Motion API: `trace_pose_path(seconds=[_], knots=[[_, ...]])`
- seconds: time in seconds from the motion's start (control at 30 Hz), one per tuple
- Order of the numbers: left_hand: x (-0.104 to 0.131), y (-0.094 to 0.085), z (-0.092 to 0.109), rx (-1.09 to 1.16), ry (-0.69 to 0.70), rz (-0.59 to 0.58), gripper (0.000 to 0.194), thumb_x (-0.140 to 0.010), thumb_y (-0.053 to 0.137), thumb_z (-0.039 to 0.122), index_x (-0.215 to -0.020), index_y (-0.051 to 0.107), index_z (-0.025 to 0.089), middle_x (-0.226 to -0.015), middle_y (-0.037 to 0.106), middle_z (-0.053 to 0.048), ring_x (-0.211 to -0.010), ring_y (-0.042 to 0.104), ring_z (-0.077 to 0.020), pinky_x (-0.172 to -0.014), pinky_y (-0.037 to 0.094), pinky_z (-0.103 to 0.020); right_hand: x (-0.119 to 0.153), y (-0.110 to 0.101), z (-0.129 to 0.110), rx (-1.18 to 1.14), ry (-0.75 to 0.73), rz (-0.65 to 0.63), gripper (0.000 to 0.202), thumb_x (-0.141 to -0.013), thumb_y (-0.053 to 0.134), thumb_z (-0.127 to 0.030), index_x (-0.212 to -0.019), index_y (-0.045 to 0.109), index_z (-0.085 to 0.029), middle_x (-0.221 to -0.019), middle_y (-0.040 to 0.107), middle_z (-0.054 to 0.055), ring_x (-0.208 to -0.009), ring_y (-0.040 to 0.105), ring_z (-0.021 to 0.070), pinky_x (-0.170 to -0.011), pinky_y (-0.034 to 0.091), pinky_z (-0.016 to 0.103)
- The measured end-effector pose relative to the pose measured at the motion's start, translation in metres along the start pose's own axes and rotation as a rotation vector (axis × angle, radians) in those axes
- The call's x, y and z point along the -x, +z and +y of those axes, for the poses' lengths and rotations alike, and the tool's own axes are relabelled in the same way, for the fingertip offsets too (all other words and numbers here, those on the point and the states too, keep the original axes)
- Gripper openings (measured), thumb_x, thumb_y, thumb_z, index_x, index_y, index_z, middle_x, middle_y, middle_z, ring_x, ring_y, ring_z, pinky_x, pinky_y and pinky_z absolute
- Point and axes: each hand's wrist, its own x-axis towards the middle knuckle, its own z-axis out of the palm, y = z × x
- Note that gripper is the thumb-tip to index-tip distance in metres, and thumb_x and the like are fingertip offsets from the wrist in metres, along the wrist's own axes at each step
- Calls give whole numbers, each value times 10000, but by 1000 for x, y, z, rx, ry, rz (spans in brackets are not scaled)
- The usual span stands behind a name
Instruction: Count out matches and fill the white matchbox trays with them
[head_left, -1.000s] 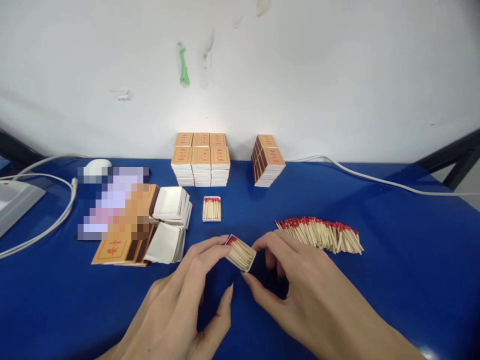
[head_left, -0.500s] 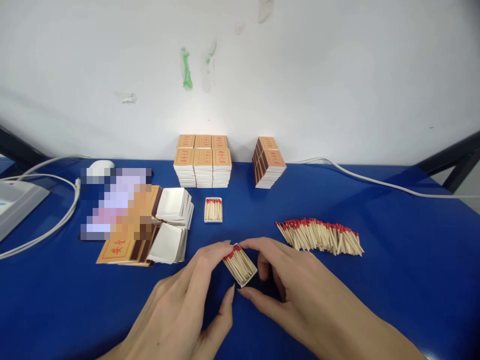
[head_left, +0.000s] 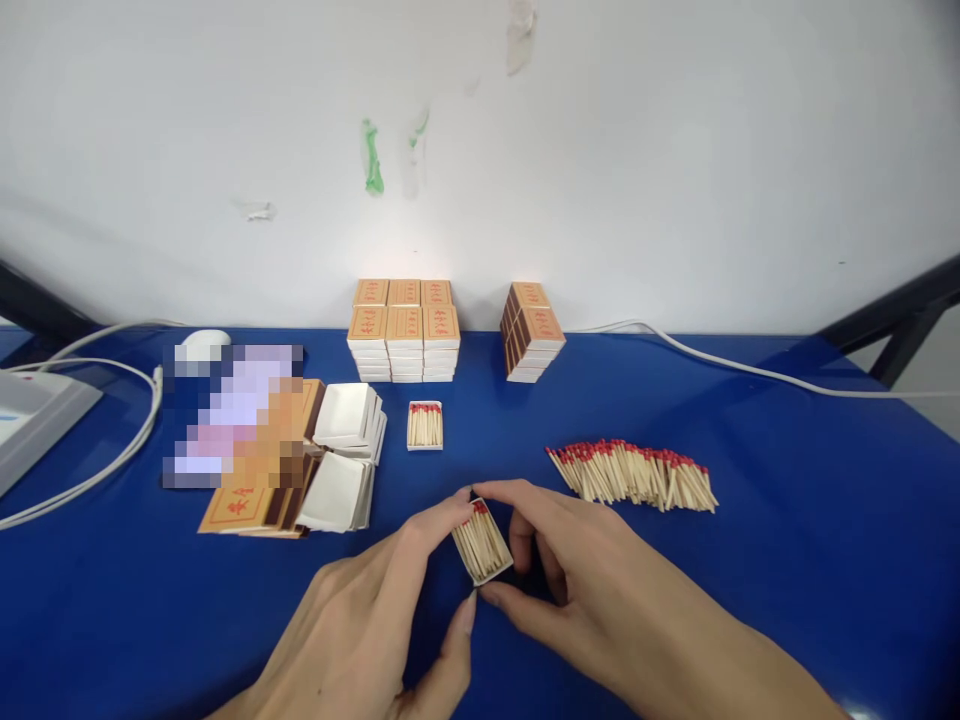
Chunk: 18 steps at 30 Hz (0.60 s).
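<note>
The filled matchbox tray (head_left: 482,545) lies pinched between both hands, long axis angled away leftward. The left hand (head_left: 375,620) grips its left edge, the right hand (head_left: 592,590) its right, equally near.

The one camera sits on my head, looking forward and down. My hands fill the lower middle, close; the wall (head_left: 675,150) crosses the upper frame.

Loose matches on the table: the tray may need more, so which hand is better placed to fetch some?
Likely the right hand: the loose matches lie just beyond it, while the left hand sits across the filled tray.
</note>
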Motion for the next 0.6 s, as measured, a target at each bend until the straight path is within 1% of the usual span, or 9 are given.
trace_pose_path(seconds=[0.1, 0.17, 0.2, 0.27, 0.3, 0.37, 0.43, 0.53, 0.6], knots=[[2, -2, -1, -5, -15, -7, 536, -1055, 557, 252, -1580, 464, 202, -736, 610, 50, -469, 585, -118, -431, 536, -206, 0, -2, -4, -8, -6, 7, 372, -925, 753, -167, -1251, 647, -313, -879, 684, -63, -721, 617, 128, -677, 475, 263], [3, -3, -2, -12, -24, 9, 522, -1076, 544, 301, -1585, 458, 220, -983, 757, -41, -557, 666, -127, -480, 585, -225, 0, -4, -6, -18, -5, -16, 379, -903, 742, -120, -1221, 644, -302, -891, 688, -65, -739, 624, 126, -680, 469, 260], [4, -3, -1, -12, -34, 12, 516, -1087, 534, 318, -1590, 453, 241, -1163, 776, -79, -619, 707, -132, -522, 616, -237, 0, -5, -7, -25, 2, -36, 363, -900, 735, -105, -1195, 642, -294, -894, 691, -66, -744, 627, 123, -677, 465, 259], [6, -5, 0, -8, -72, 1, 501, -1103, 520, 324, -1597, 443, 294, -1455, 700, -92, -752, 761, -134, -645, 673, -261, 0, -7, -8, -35, 28, -70, 312, -913, 728, -109, -1155, 637, -283, -889, 695, -69, -742, 633, 121, -667, 461, 260], [6, -5, 2, -9, -92, -7, 493, -1110, 514, 317, -1597, 440, 315, -1527, 657, -79, -799, 770, -130, -717, 690, -273, 0, -8, -7, -33, 46, -71, 305, -926, 727, -124, -1170, 636, -282, -878, 692, -70, -734, 634, 124, -661, 461, 263], [8, -7, 6, -12, -121, -10, 472, -1123, 503, 305, -1590, 443, 334, -1564, 625, -58, -805, 758, -104, -812, 692, -276, -2, -10, -5, 8, 81, -37, 358, -954, 726, -162, -1274, 626, -287, -846, 680, -69, -727, 642, 142, -665, 469, 281], [9, -8, 10, -5, -132, 15, 421, -1136, 489, 293, -1555, 475, 331, -1525, 642, -49, -755, 728, -77, -794, 675, -247, -7, -12, -3, 111, 100, 27, 419, -969, 737, -200, -1361, 611, -274, -830, 677, -55, -743, 659, 175, -686, 474, 313], [11, -7, 15, 19, -125, 58, 344, -1136, 486, 232, -1463, 548, 320, -1404, 693, -39, -733, 697, -74, -750, 638, -227, -21, -19, -3, 298, 105, 91, 394, -957, 776, -232, -1331, 651, -220, -897, 715, -1, -814, 691, 225, -724, 473, 357], [11, -6, 17, 45, -102, 86, 314, -1127, 489, 187, -1403, 589, 298, -1306, 720, -41, -699, 671, -78, -752, 621, -242, -32, -25, -6, 362, 104, 83, 354, -942, 802, -231, -1275, 683, -208, -934, 730, 21, -861, 705, 241, -743, 475, 361]])
